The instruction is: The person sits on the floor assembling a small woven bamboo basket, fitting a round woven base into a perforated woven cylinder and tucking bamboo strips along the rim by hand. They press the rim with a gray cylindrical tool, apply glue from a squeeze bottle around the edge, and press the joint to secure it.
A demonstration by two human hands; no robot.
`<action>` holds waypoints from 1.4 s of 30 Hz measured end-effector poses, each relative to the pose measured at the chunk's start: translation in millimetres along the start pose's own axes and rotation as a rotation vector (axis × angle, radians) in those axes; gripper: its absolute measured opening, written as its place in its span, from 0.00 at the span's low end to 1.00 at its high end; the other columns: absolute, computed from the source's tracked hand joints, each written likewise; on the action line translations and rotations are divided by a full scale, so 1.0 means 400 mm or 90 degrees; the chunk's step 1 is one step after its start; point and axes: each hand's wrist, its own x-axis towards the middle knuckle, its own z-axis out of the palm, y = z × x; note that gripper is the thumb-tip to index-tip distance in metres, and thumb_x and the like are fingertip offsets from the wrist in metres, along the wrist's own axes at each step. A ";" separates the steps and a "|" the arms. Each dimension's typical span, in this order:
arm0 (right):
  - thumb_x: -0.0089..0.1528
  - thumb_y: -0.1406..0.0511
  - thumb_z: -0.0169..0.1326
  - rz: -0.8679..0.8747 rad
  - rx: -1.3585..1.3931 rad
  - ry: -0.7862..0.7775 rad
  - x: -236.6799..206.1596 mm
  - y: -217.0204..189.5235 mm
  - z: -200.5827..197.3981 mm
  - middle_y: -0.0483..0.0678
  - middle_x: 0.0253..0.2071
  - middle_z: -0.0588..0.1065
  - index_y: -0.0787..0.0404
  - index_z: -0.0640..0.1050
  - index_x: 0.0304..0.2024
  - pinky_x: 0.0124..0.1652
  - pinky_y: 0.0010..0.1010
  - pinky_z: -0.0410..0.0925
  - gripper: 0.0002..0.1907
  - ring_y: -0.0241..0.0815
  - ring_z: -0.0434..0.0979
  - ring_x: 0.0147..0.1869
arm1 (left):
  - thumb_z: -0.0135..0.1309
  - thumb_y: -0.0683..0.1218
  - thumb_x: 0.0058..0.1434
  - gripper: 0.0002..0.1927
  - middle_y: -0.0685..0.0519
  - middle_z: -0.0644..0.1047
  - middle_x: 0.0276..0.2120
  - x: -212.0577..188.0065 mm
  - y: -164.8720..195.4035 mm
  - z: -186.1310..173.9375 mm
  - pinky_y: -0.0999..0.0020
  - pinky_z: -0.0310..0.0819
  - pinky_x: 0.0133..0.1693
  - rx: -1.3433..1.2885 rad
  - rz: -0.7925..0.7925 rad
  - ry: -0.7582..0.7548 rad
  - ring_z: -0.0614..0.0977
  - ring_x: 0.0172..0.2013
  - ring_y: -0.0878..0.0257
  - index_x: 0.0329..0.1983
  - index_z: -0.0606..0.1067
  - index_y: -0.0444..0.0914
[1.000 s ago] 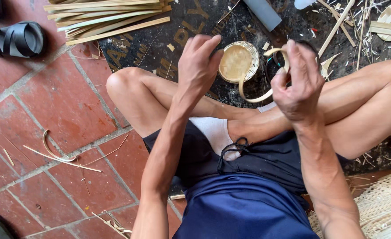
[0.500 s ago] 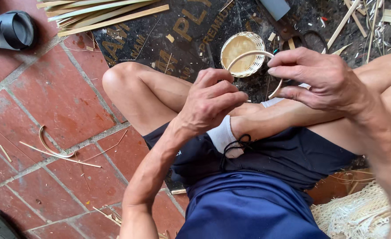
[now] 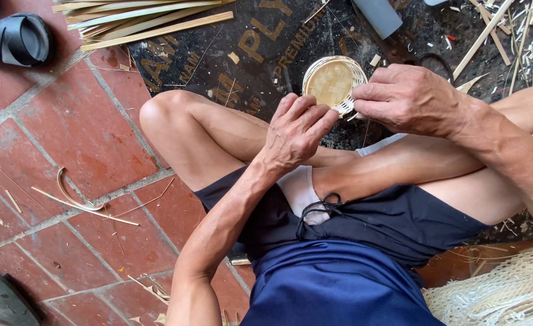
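The left hand (image 3: pixel 299 130) is held at the frame's centre, fingers curled and pinched together. The right hand (image 3: pixel 408 99) is seen at upper right, knuckles up, its fingertips pinched leftward.

floor: red brick tiles (image 3: pixel 85 133) | dark printed mat (image 3: pixel 230 54) | daylight

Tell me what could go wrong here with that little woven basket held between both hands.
The right hand pinches only the rim of the small woven basket, so a hard tug might deform it. The left hand works close by; stiff strip ends could prick its fingers. Loose bamboo strips lie near the knee.
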 end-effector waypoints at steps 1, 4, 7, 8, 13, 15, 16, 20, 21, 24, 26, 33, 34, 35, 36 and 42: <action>0.52 0.68 0.60 0.003 0.003 0.004 -0.002 -0.002 0.003 0.50 0.43 0.78 0.65 0.79 0.39 0.40 0.38 0.72 0.13 0.47 0.77 0.40 | 0.56 0.40 0.62 0.15 0.53 0.78 0.46 -0.002 -0.001 0.001 0.56 0.68 0.54 0.001 0.001 0.000 0.75 0.50 0.55 0.53 0.76 0.38; 0.53 0.68 0.60 0.002 0.010 0.017 -0.007 -0.006 0.013 0.50 0.43 0.78 0.65 0.78 0.40 0.40 0.37 0.72 0.13 0.47 0.77 0.40 | 0.56 0.41 0.62 0.14 0.53 0.78 0.44 -0.005 -0.005 0.001 0.56 0.68 0.53 0.002 -0.012 -0.027 0.76 0.50 0.54 0.51 0.76 0.38; 0.54 0.68 0.59 -0.002 0.001 0.019 -0.007 -0.009 0.016 0.50 0.42 0.78 0.65 0.78 0.41 0.40 0.36 0.72 0.13 0.47 0.77 0.40 | 0.56 0.40 0.62 0.14 0.53 0.78 0.44 -0.001 -0.005 -0.001 0.57 0.68 0.53 0.008 -0.006 -0.037 0.76 0.50 0.55 0.51 0.76 0.37; 0.53 0.68 0.58 -0.004 -0.007 0.018 -0.005 -0.010 0.015 0.49 0.42 0.78 0.64 0.78 0.40 0.39 0.36 0.72 0.13 0.46 0.76 0.40 | 0.56 0.41 0.62 0.14 0.53 0.78 0.44 0.002 -0.004 -0.001 0.57 0.67 0.52 0.007 -0.009 -0.033 0.75 0.50 0.56 0.51 0.76 0.37; 0.54 0.68 0.56 -0.032 -0.064 0.001 0.002 -0.012 0.010 0.49 0.43 0.78 0.63 0.77 0.39 0.41 0.35 0.72 0.10 0.45 0.76 0.41 | 0.56 0.41 0.62 0.10 0.57 0.79 0.38 0.024 -0.002 -0.004 0.60 0.66 0.46 -0.003 -0.060 -0.055 0.75 0.46 0.58 0.47 0.77 0.40; 0.55 0.67 0.55 -0.028 -0.062 0.000 0.004 -0.012 0.011 0.49 0.43 0.77 0.63 0.77 0.39 0.42 0.35 0.72 0.10 0.45 0.76 0.41 | 0.57 0.42 0.62 0.08 0.58 0.79 0.35 0.032 -0.002 -0.005 0.59 0.64 0.45 0.002 -0.090 -0.086 0.75 0.45 0.59 0.45 0.78 0.41; 0.55 0.67 0.55 -0.027 -0.058 0.001 0.005 -0.012 0.013 0.49 0.43 0.77 0.63 0.77 0.39 0.41 0.35 0.72 0.10 0.45 0.76 0.41 | 0.57 0.42 0.61 0.07 0.58 0.79 0.34 0.036 -0.002 -0.006 0.59 0.64 0.44 0.004 -0.104 -0.101 0.75 0.44 0.59 0.43 0.78 0.42; 0.55 0.66 0.55 -0.021 -0.052 -0.001 0.001 -0.013 0.021 0.49 0.42 0.77 0.63 0.77 0.38 0.40 0.35 0.71 0.09 0.45 0.76 0.40 | 0.56 0.42 0.61 0.07 0.59 0.78 0.35 0.044 -0.002 -0.017 0.60 0.64 0.46 -0.027 -0.121 -0.145 0.74 0.45 0.59 0.42 0.79 0.43; 0.55 0.67 0.55 -0.021 -0.055 -0.003 0.000 -0.014 0.022 0.48 0.41 0.77 0.62 0.77 0.37 0.39 0.36 0.71 0.08 0.45 0.76 0.40 | 0.56 0.42 0.61 0.07 0.59 0.78 0.35 0.044 -0.004 -0.020 0.60 0.64 0.46 -0.033 -0.119 -0.154 0.74 0.45 0.59 0.42 0.79 0.44; 0.55 0.67 0.55 -0.021 -0.046 -0.003 -0.003 -0.015 0.022 0.49 0.43 0.77 0.63 0.76 0.37 0.40 0.35 0.71 0.09 0.44 0.76 0.40 | 0.56 0.42 0.61 0.07 0.59 0.77 0.35 0.043 -0.021 -0.032 0.59 0.63 0.48 -0.056 -0.076 -0.164 0.73 0.45 0.60 0.42 0.79 0.44; 0.55 0.67 0.55 -0.017 -0.048 -0.003 -0.002 -0.016 0.020 0.49 0.42 0.77 0.62 0.76 0.37 0.39 0.35 0.71 0.09 0.45 0.76 0.40 | 0.57 0.43 0.61 0.07 0.59 0.77 0.36 0.041 -0.037 -0.040 0.58 0.63 0.48 -0.077 -0.038 -0.169 0.73 0.45 0.59 0.43 0.79 0.43; 0.57 0.67 0.56 -0.009 -0.123 0.024 0.020 -0.044 0.035 0.47 0.37 0.76 0.63 0.77 0.36 0.35 0.32 0.70 0.06 0.41 0.75 0.36 | 0.57 0.43 0.57 0.16 0.54 0.76 0.39 0.040 -0.098 -0.047 0.61 0.68 0.53 -0.165 0.114 -0.167 0.74 0.47 0.56 0.49 0.78 0.36; 0.57 0.67 0.56 0.009 -0.124 0.021 0.022 -0.052 0.041 0.47 0.36 0.75 0.63 0.77 0.37 0.34 0.32 0.70 0.07 0.40 0.75 0.35 | 0.57 0.43 0.56 0.17 0.54 0.76 0.38 0.041 -0.103 -0.045 0.61 0.69 0.52 -0.172 0.127 -0.173 0.74 0.46 0.56 0.49 0.78 0.35; 0.56 0.67 0.56 0.028 -0.123 0.019 0.025 -0.062 0.047 0.47 0.35 0.74 0.62 0.77 0.37 0.33 0.31 0.70 0.07 0.40 0.76 0.34 | 0.57 0.42 0.56 0.17 0.54 0.75 0.37 0.042 -0.107 -0.043 0.61 0.68 0.52 -0.172 0.132 -0.177 0.74 0.46 0.56 0.49 0.78 0.35; 0.56 0.67 0.56 0.044 -0.124 0.018 0.027 -0.070 0.053 0.48 0.33 0.73 0.62 0.77 0.37 0.31 0.30 0.70 0.08 0.40 0.76 0.34 | 0.57 0.42 0.56 0.17 0.54 0.75 0.37 0.043 -0.111 -0.040 0.61 0.68 0.52 -0.169 0.137 -0.181 0.74 0.45 0.57 0.49 0.78 0.35; 0.56 0.69 0.55 0.079 -0.116 0.075 0.035 -0.099 0.077 0.50 0.36 0.71 0.68 0.76 0.41 0.26 0.31 0.69 0.11 0.40 0.76 0.31 | 0.58 0.42 0.56 0.14 0.53 0.76 0.36 0.042 -0.120 -0.043 0.61 0.68 0.50 -0.203 0.138 -0.182 0.75 0.45 0.56 0.45 0.77 0.34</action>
